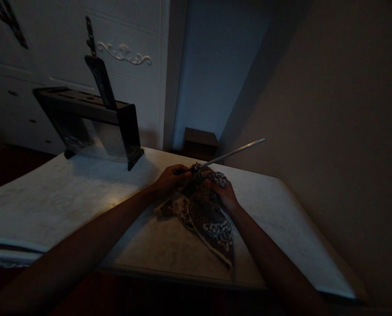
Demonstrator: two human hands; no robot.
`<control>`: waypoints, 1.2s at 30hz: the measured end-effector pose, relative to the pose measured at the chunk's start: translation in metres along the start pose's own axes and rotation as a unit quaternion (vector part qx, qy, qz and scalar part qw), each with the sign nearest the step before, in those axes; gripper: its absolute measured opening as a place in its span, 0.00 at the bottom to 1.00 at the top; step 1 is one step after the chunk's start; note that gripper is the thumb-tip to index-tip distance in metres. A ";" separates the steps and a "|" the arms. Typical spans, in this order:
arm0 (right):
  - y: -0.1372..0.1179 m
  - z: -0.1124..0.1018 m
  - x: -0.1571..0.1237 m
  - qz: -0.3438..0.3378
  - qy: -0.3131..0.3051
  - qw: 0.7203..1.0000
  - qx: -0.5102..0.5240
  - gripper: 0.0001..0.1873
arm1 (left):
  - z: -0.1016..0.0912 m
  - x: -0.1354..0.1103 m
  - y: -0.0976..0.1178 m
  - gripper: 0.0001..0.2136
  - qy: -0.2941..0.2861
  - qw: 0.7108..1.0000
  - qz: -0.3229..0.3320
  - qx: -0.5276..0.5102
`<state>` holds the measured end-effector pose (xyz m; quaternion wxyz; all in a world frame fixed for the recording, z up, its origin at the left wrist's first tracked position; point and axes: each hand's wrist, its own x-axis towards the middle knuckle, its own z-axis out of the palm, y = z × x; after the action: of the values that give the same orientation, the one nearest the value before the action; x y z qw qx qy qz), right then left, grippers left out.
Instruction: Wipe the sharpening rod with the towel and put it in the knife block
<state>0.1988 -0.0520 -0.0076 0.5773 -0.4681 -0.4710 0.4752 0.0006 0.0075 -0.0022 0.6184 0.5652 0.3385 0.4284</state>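
A thin metal rod (237,150), which looks like a honing steel, points up and to the right over the table. My left hand (173,177) is closed around its dark handle end. Bunched below the handle hangs a dark patterned cloth (212,215), with pale swirls on its brown ground. My right hand (224,193) grips the cloth from the right, its thumb lying on top of the folds. The cloth's lower corner drapes down onto the table. The handle is largely hidden by my left fingers and the cloth.
A black knife block (126,120) with see-through sides stands at the table's back left, a black-handled knife (101,81) upright in it. The pale table (281,228) borders a wall on the right. White cabinets (136,26) and a small brown box (200,137) lie beyond.
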 end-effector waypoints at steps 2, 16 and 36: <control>0.000 0.001 -0.001 -0.014 0.003 1.000 -0.017 0.23 | 0.001 0.000 0.001 0.22 -0.006 1.000 -0.001 0.003; -0.003 0.004 -0.003 -0.014 0.028 0.999 -0.039 0.21 | 0.001 -0.003 0.003 0.21 -0.007 0.999 0.013 0.044; -0.011 0.005 -0.009 -0.211 -0.035 0.951 -0.223 0.13 | 0.002 -0.002 -0.002 0.21 0.039 0.995 0.035 0.082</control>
<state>0.1944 -0.0619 0.0028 0.5283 -0.4578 -0.6732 0.2412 0.0022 0.0052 -0.0039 0.5412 0.6086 0.3762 0.4419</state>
